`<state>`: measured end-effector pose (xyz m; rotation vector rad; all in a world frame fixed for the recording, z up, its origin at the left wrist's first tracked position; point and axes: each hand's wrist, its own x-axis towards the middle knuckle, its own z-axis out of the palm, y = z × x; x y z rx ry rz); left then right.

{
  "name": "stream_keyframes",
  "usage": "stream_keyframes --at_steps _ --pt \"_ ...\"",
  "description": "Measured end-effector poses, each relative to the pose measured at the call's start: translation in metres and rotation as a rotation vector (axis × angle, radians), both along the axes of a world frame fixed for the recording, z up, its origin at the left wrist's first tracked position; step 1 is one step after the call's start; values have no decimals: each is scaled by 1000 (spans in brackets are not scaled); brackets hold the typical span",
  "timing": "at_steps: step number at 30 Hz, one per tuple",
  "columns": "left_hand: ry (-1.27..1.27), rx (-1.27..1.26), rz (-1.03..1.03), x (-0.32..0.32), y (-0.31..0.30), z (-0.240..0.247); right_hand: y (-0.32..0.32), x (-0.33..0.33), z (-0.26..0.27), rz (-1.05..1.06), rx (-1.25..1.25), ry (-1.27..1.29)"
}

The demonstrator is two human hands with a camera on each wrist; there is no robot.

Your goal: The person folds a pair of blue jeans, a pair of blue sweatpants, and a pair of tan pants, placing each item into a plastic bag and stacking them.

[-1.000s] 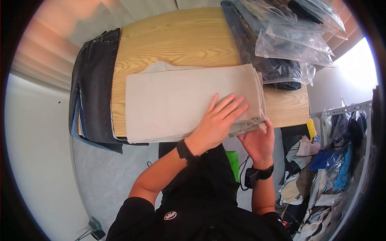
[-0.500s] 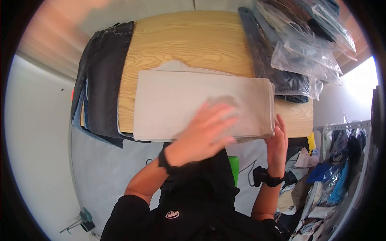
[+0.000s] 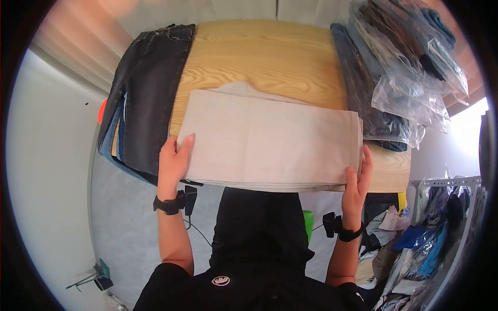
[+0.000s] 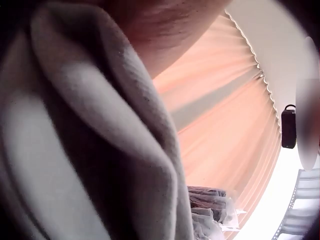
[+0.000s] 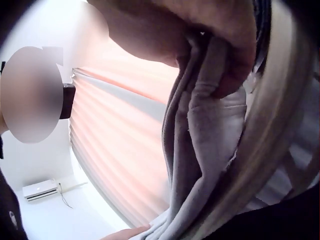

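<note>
A pair of beige trousers [image 3: 275, 140], folded into a flat layered rectangle, lies at the near side of the wooden table [image 3: 264, 57]. My left hand [image 3: 174, 163] grips its left edge, thumb on top and the fingers hidden underneath. At the near right corner, my right hand [image 3: 357, 181] holds the layers, its thumb on the upper face. In the right wrist view the fingers of that hand [image 5: 215, 30] curl round the fabric edge [image 5: 200, 150]. Thick beige folds [image 4: 100, 115] fill much of the left wrist view, below the hand [image 4: 170, 35].
Dark jeans [image 3: 148, 93] hang over the table's left end, with blue denim [image 3: 108, 140] under them. Jeans in clear plastic bags [image 3: 399, 67] are piled at the back right. Right of the table, a metal rack [image 3: 441, 182] stands by heaped clothes [image 3: 384, 243].
My left hand has gone from lying on the trousers' top to gripping their left edge. The right hand stays at the right edge. The head view has shifted, moving the table rightward in it.
</note>
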<state>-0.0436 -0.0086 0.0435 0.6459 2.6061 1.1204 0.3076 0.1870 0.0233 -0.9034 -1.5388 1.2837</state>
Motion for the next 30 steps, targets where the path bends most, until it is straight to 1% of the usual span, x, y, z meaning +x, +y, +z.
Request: stream_keyframes --at_steps 1,3,4,6,7,9,10,12,13,15,18,21,24,26,27,29,30 --pt "-23 98 -9 -3 -1 0 -1 -5 2 -1 10 3" --pt "-61 101 29 -11 -2 6 -7 -13 4 -5 21 2" --pt "-82 103 47 -14 -2 8 -11 -14 3 -25 102 -192" --pt "195 -1 -35 -17 -11 -5 -19 -16 2 -61 272 -582" --pt "336 -49 -75 -19 -13 -10 -21 -22 11 -86 377 -638" --pt "497 -52 -180 -3 0 -2 -32 -38 44 -135 575 -758" --pt "569 -59 -239 11 7 0 -36 -47 51 -27 652 -822" --pt "607 -109 -375 28 25 -1 -29 -67 62 181 818 -937" --pt "628 -129 -441 32 31 -2 -24 -70 56 181 804 -975" --pt "599 -196 -458 26 29 -19 -18 -76 32 187 770 -1052" --pt "581 -264 -462 21 26 -23 -12 -60 20 156 649 -1103" --pt "573 -282 -441 23 23 -21 -8 -51 18 133 613 -1131" --pt "569 -269 -442 23 26 -18 -5 -47 15 124 605 -1048" --pt "575 -201 -478 23 27 -12 -3 -39 8 112 633 -956" --pt "599 -162 -494 24 28 -12 -2 -33 6 145 602 -894" --pt "659 -148 -459 25 27 -31 4 -11 3 172 604 -788" --pt "612 -184 -442 22 27 -37 2 1 1 168 551 -722"
